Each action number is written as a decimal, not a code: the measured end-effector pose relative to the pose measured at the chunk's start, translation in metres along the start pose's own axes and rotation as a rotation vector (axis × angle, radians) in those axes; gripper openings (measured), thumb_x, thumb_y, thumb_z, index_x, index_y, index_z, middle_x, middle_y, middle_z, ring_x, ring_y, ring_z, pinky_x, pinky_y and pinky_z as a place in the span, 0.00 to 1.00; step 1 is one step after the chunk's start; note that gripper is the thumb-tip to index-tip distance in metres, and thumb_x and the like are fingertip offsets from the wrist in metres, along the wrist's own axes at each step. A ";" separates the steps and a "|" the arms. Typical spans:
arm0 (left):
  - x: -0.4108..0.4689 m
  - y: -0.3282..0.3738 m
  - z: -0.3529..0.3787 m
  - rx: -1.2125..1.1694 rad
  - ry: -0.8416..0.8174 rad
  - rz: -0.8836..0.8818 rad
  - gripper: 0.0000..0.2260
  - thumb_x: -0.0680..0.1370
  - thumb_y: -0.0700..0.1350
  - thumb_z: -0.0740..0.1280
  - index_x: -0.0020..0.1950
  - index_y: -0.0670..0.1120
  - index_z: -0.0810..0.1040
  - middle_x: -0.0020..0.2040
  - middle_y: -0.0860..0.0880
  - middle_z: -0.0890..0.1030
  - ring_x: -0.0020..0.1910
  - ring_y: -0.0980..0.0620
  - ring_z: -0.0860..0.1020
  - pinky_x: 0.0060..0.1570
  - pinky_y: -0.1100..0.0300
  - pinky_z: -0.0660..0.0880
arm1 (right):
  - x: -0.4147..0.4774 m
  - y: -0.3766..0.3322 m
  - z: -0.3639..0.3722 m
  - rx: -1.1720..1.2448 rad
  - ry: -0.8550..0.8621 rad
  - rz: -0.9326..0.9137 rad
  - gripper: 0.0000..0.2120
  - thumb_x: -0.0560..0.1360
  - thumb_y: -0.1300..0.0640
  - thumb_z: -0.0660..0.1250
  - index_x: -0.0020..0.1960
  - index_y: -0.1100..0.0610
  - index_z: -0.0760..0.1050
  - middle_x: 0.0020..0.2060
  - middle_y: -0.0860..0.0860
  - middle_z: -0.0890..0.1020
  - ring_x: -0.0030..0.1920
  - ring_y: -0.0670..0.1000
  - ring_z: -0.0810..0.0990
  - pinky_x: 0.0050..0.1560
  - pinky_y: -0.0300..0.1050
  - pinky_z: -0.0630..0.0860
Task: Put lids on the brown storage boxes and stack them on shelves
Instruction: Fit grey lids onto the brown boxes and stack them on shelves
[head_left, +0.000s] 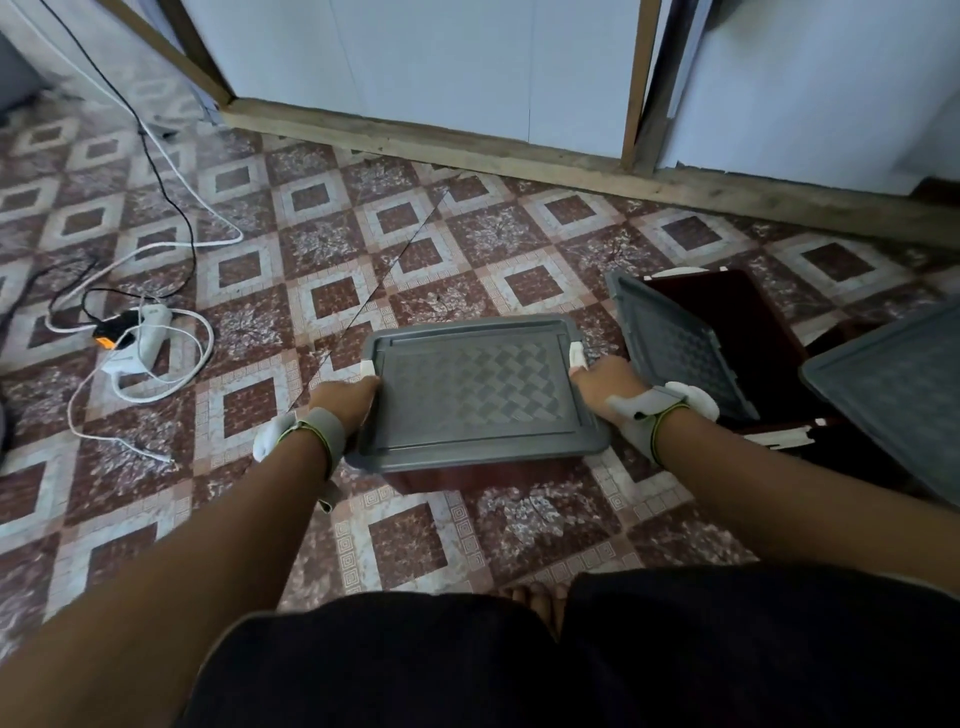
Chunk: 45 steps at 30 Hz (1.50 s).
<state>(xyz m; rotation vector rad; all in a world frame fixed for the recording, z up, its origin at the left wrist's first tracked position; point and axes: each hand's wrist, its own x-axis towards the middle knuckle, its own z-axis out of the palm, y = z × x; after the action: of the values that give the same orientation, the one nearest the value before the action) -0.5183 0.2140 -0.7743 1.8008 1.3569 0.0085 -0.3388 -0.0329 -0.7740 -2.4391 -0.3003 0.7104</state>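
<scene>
A brown storage box (467, 475) stands on the tiled floor in front of me, covered by a grey lid (478, 389) with a woven pattern. My left hand (345, 402) grips the lid's left edge and my right hand (602, 382) grips its right edge. To the right, a second brown box (748, 322) stands with a grey lid (675, 348) leaning tilted into it. A third grey lid (893, 395) shows at the far right edge; what is under it is hidden.
A white power strip (140, 338) with white and black cables (171, 208) lies on the floor at the left. A wooden frame beam (519, 150) and white panels (415, 57) run along the back. My knees in dark shorts (519, 660) fill the bottom.
</scene>
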 end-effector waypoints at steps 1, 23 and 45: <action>-0.003 0.007 -0.011 -0.089 0.005 -0.021 0.18 0.78 0.55 0.66 0.47 0.39 0.76 0.47 0.41 0.77 0.47 0.41 0.76 0.53 0.49 0.76 | -0.004 -0.010 -0.009 0.068 0.033 -0.007 0.24 0.83 0.47 0.53 0.29 0.52 0.60 0.24 0.54 0.65 0.26 0.54 0.63 0.31 0.43 0.62; -0.303 0.319 -0.118 -1.108 -0.146 0.493 0.09 0.75 0.51 0.66 0.41 0.46 0.77 0.38 0.48 0.77 0.33 0.48 0.75 0.32 0.63 0.70 | -0.232 -0.130 -0.379 1.012 0.756 -0.338 0.29 0.60 0.44 0.70 0.58 0.55 0.76 0.52 0.50 0.79 0.51 0.52 0.78 0.43 0.44 0.70; -0.361 0.497 -0.054 -1.118 -0.125 0.786 0.22 0.66 0.66 0.60 0.42 0.52 0.85 0.51 0.50 0.85 0.55 0.45 0.80 0.61 0.41 0.75 | -0.239 -0.171 -0.456 1.160 0.690 -0.586 0.29 0.60 0.44 0.69 0.60 0.46 0.70 0.54 0.49 0.80 0.51 0.54 0.81 0.50 0.55 0.81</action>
<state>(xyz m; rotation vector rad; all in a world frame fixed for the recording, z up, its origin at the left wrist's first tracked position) -0.3028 -0.0570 -0.2643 1.1744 0.2911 0.8734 -0.2960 -0.1931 -0.2571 -1.2395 -0.2065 -0.2307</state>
